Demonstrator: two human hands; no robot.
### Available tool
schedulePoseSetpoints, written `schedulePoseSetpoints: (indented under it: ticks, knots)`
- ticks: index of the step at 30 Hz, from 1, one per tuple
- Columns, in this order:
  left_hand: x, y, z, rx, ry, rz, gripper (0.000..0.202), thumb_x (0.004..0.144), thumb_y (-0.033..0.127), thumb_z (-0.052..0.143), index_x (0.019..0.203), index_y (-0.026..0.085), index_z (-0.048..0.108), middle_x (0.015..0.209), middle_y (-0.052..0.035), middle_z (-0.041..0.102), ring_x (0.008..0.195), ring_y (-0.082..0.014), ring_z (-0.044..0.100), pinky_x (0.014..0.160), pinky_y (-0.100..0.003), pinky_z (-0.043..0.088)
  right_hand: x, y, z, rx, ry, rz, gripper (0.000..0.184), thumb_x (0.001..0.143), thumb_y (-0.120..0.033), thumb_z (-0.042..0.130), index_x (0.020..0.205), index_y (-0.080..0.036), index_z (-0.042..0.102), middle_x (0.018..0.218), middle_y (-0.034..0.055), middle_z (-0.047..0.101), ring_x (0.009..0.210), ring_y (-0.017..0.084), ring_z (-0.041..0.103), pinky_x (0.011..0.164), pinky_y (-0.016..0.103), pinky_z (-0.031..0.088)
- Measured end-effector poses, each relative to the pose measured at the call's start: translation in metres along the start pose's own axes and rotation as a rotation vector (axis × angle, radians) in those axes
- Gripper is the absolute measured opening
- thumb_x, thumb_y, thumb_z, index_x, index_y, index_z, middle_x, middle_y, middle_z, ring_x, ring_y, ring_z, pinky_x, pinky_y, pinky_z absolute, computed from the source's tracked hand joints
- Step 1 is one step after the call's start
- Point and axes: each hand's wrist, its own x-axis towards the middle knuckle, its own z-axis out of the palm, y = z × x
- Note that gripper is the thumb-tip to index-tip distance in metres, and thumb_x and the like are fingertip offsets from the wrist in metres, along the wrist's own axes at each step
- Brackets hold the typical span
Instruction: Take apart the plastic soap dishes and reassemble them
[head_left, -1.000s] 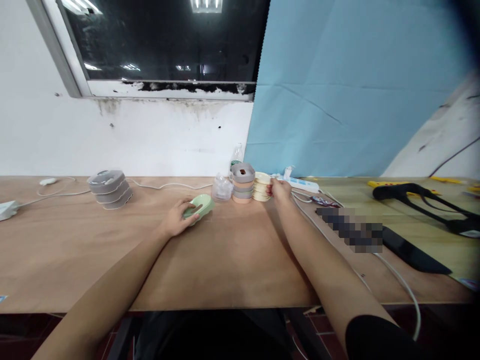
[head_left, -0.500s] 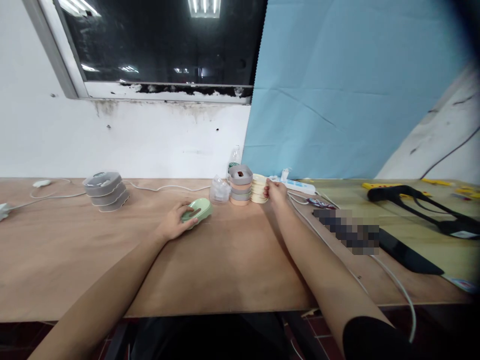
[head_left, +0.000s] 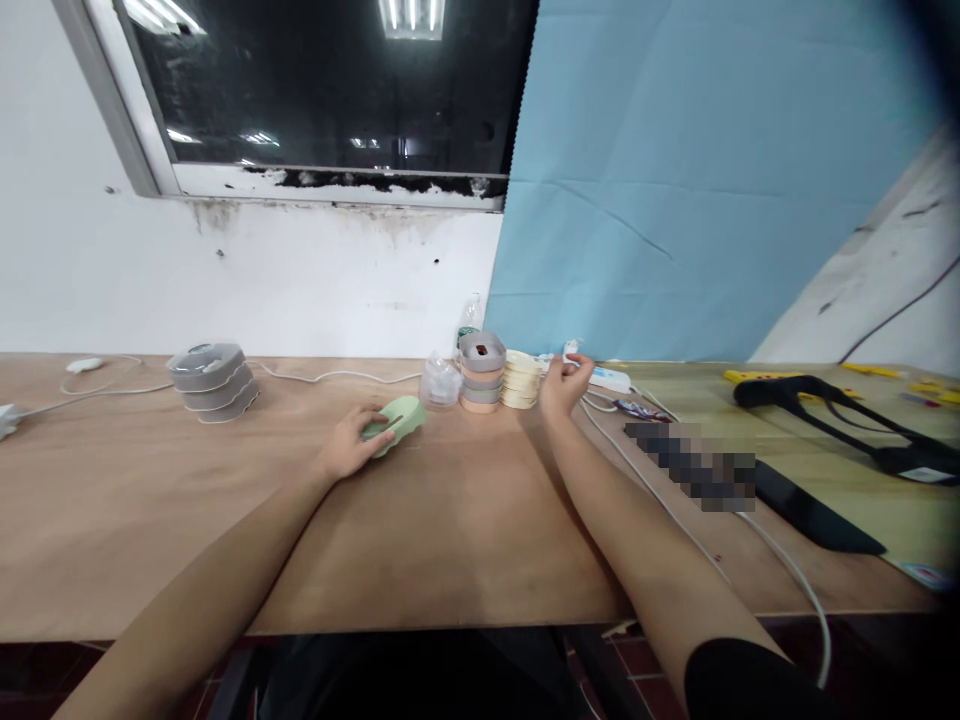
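Observation:
My left hand (head_left: 354,440) grips the near-left side of a light green, rounded plastic piece (head_left: 407,418), thumb in front and fingers over its top. The piece has an opening in it and is tilted on the table. My right hand (head_left: 566,382) is raised just right of a stack of cream-coloured containers (head_left: 519,380), apart from it. Its fingers are loosely curved, with a gap to the thumb and nothing visible between them. Left of the cream stack stands a stack of grey and orange containers (head_left: 481,372), beside a clear plastic container (head_left: 441,380).
Grey stacked containers with a clear lid (head_left: 214,380) stand on the left. Behind my right hand lies a power strip (head_left: 611,379), with white cables running forward. A black strap-like frame (head_left: 840,420) and a dark flat object (head_left: 817,505) lie right. A clear bottle (head_left: 471,315) stands by the wall.
My right hand has come away from the cream stack, moving slightly right and up, its fingers loosened. My left hand stays on the green piece, which is tilted a little more.

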Motion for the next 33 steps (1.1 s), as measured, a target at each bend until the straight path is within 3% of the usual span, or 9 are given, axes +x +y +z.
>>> schedulePoseSetpoints:
  ticks: [5, 7, 11, 14, 18, 22, 25, 28, 33]
  knots:
    - [0.004, 0.001, 0.005, -0.356, 0.049, -0.232, 0.053, 0.082, 0.063, 0.049, 0.085, 0.014, 0.067, 0.084, -0.0066, 0.069, 0.084, -0.0243, 0.064, 0.076, -0.035, 0.051, -0.042, -0.01, 0.003, 0.006, -0.283, -0.238, 0.032, 0.082, -0.03, 0.056, 0.11, -0.021, 0.044, 0.076, -0.0017, 0.053, 0.063, 0.012, 0.054, 0.062, 0.022, 0.044]
    - [0.004, 0.004, 0.005, -0.528, 0.027, -0.315, 0.055, 0.08, 0.065, 0.052, 0.086, 0.013, 0.067, 0.08, -0.0063, 0.069, 0.077, -0.023, 0.064, 0.067, -0.033, 0.052, -0.063, -0.012, 0.005, -0.013, -0.424, -0.405, 0.034, 0.08, -0.03, 0.058, 0.109, -0.021, 0.045, 0.083, 0.0023, 0.057, 0.065, 0.013, 0.055, 0.06, 0.024, 0.046]
    - [0.001, 0.015, 0.001, -0.886, -0.157, -0.469, 0.064, 0.085, 0.068, 0.039, 0.121, 0.02, 0.06, 0.115, -0.0111, 0.067, 0.086, -0.0255, 0.068, 0.058, -0.032, 0.054, -0.106, -0.025, 0.008, 0.048, -0.64, -0.867, 0.037, 0.078, -0.028, 0.06, 0.113, -0.021, 0.049, 0.102, 0.0108, 0.059, 0.087, 0.022, 0.06, 0.069, 0.033, 0.051]
    - [-0.001, 0.02, -0.005, -1.091, -0.3, -0.559, 0.071, 0.085, 0.071, 0.033, 0.128, 0.02, 0.056, 0.127, -0.0145, 0.061, 0.087, -0.0281, 0.069, 0.049, -0.03, 0.053, -0.132, -0.04, 0.01, 0.041, -0.866, -1.096, 0.039, 0.078, -0.019, 0.058, 0.117, -0.024, 0.055, 0.118, 0.0114, 0.056, 0.09, 0.02, 0.059, 0.072, 0.034, 0.052]
    - [-0.001, 0.02, -0.012, -1.108, -0.401, -0.638, 0.085, 0.08, 0.079, 0.027, 0.123, 0.013, 0.059, 0.117, -0.0199, 0.065, 0.079, -0.0311, 0.07, 0.039, -0.027, 0.048, -0.142, -0.053, 0.012, -0.005, -0.979, -1.184, 0.028, 0.08, -0.018, 0.057, 0.106, -0.025, 0.065, 0.13, 0.0108, 0.053, 0.094, 0.022, 0.059, 0.077, 0.036, 0.052]
    - [0.002, 0.016, -0.012, -1.055, -0.467, -0.708, 0.094, 0.077, 0.084, 0.016, 0.123, 0.014, 0.057, 0.109, -0.0189, 0.069, 0.069, -0.0286, 0.071, 0.033, -0.023, 0.042, -0.132, -0.056, 0.008, 0.029, -1.027, -1.227, 0.01, 0.083, -0.027, 0.057, 0.085, -0.022, 0.065, 0.105, 0.0096, 0.066, 0.088, 0.021, 0.06, 0.076, 0.036, 0.049]
    - [0.005, 0.007, -0.01, -0.98, -0.426, -0.674, 0.091, 0.078, 0.083, 0.012, 0.121, 0.016, 0.057, 0.099, -0.0178, 0.071, 0.05, -0.0202, 0.067, 0.027, -0.018, 0.027, -0.125, -0.058, 0.004, 0.027, -1.075, -1.2, 0.015, 0.084, -0.033, 0.056, 0.077, -0.021, 0.062, 0.079, 0.0066, 0.066, 0.075, 0.019, 0.058, 0.068, 0.032, 0.047]
    - [0.008, -0.005, -0.01, -0.851, -0.313, -0.66, 0.083, 0.08, 0.081, 0.019, 0.113, 0.015, 0.059, 0.098, -0.0164, 0.07, 0.038, -0.0121, 0.057, 0.026, -0.018, 0.015, -0.122, -0.059, 0.001, 0.0, -1.08, -1.125, 0.022, 0.085, -0.038, 0.056, 0.072, -0.021, 0.06, 0.071, 0.0048, 0.063, 0.068, 0.017, 0.057, 0.064, 0.029, 0.044]
    - [0.01, -0.022, -0.02, -0.435, 0.107, -0.483, 0.056, 0.081, 0.064, 0.047, 0.1, 0.014, 0.061, 0.099, -0.0114, 0.07, 0.039, -0.0066, 0.044, 0.038, -0.021, 0.032, -0.123, -0.049, 0.003, -0.062, -1.076, -1.057, 0.035, 0.086, -0.045, 0.055, 0.062, -0.02, 0.055, 0.06, 0.002, 0.059, 0.06, 0.014, 0.054, 0.057, 0.026, 0.037]
